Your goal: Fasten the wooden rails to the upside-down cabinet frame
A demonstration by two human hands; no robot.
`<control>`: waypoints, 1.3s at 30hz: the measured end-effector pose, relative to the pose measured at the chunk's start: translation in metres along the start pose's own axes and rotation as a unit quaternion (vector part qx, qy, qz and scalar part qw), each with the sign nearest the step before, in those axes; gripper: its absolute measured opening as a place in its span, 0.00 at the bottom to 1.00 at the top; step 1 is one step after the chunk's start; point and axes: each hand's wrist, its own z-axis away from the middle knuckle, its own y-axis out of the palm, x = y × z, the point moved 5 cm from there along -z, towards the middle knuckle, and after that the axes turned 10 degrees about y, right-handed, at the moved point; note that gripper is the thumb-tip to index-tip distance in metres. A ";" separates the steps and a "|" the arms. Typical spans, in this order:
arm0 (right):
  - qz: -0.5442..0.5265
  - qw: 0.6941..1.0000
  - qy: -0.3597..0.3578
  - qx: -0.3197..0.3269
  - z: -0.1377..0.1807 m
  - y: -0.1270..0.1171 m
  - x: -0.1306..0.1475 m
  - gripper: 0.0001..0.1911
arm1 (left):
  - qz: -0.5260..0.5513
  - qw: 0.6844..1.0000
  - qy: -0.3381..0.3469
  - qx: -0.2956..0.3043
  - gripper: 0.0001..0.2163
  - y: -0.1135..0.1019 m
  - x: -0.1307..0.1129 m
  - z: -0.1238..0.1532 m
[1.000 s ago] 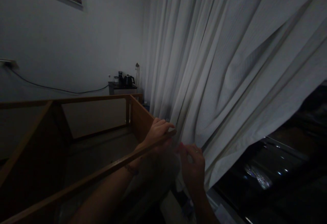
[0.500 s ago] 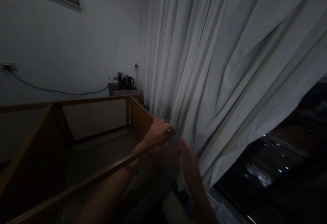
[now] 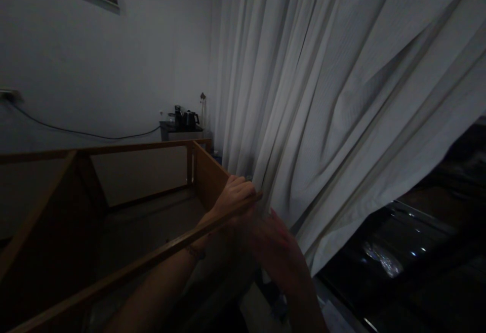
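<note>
A brown wooden frame [image 3: 178, 246] with a divider and an end panel [image 3: 211, 172] spreads across the left and lower view. My left hand [image 3: 236, 194] reaches through it behind the near rail. Its fingers curl over the top edge of the end panel, close to the near corner. Outside that corner, below the rail's end, is my right hand [image 3: 275, 244], smeared by motion. Its fingertips are dark and blurred, so I cannot tell whether they hold anything. A bracelet [image 3: 196, 252] circles my left wrist.
A long white curtain [image 3: 322, 120] hangs right beside the frame's end. At the back, a black kettle [image 3: 189, 119] stands on a small cabinet [image 3: 180, 133]. A dark cable [image 3: 87, 133] runs along the wall. Dark glossy surfaces [image 3: 413, 237] lie at the right.
My right hand has turned, its back now more toward me and its fingers pointing further left to the frame's corner. My left hand keeps its place on the end panel.
</note>
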 end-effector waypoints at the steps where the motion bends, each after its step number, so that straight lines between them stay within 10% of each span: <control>1: 0.007 1.000 -0.004 -0.003 -0.001 0.000 0.000 0.31 | 0.000 1.000 -0.001 0.000 0.05 0.000 0.000 0.000; 13: 0.264 0.951 -0.111 -0.115 0.004 -0.024 0.025 0.26 | -0.010 0.999 0.030 -0.017 0.09 0.001 -0.001 -0.001; 22: 0.193 0.961 -0.108 -0.168 0.000 -0.024 0.005 0.27 | 0.004 0.999 0.029 -0.022 0.10 -0.004 -0.003 -0.002; 26: 0.358 0.883 -0.195 -0.233 0.010 -0.020 0.014 0.25 | 0.001 0.999 0.045 -0.023 0.11 -0.004 -0.004 -0.002; 33: 0.614 0.629 -0.349 -0.326 0.028 -0.002 0.031 0.15 | -0.022 0.999 0.029 -0.009 0.10 -0.002 -0.002 -0.001; 36: 0.634 0.619 -0.366 -0.286 0.028 -0.001 0.032 0.17 | -0.012 0.999 0.033 -0.014 0.11 -0.005 -0.004 -0.002; 39: 0.591 0.691 -0.354 -0.219 0.025 -0.004 0.029 0.18 | 0.001 0.999 0.047 -0.020 0.16 -0.006 -0.005 -0.002</control>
